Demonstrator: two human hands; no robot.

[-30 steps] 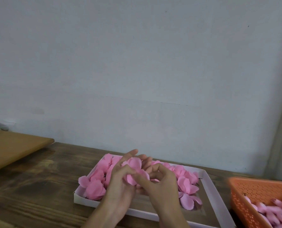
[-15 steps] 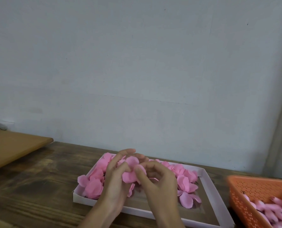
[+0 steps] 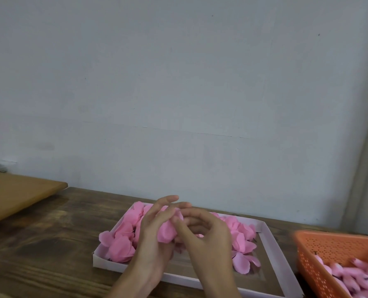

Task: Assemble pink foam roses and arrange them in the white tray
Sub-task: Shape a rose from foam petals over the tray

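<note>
Status: assembly in progress, arrangement not yet begun as far as can be seen.

The left hand (image 3: 155, 239) and right hand (image 3: 209, 244) meet over the white tray (image 3: 273, 254), holding one part-built pink foam rose (image 3: 168, 231) between them. The right fingers (image 3: 197, 214) are curled and, with the thumb, clamp on the rose. The lower left fingers wrap it from the other side, while the upper left fingers (image 3: 168, 200) stand nearly straight above it.

Directly beneath and beyond the fingers, loose pink petals (image 3: 123, 244) lie heaped in the tray, unsorted. No finished rose can be made out set in order there. Below the right wrist the tray floor shows bare.

To the right of the right fingers, well apart, an orange basket (image 3: 329, 246) on the table (image 3: 39, 244) holds many pink bud pieces (image 3: 350, 274).

Judgement: most of the work remains, both the assembly and all of the arranging.
</note>
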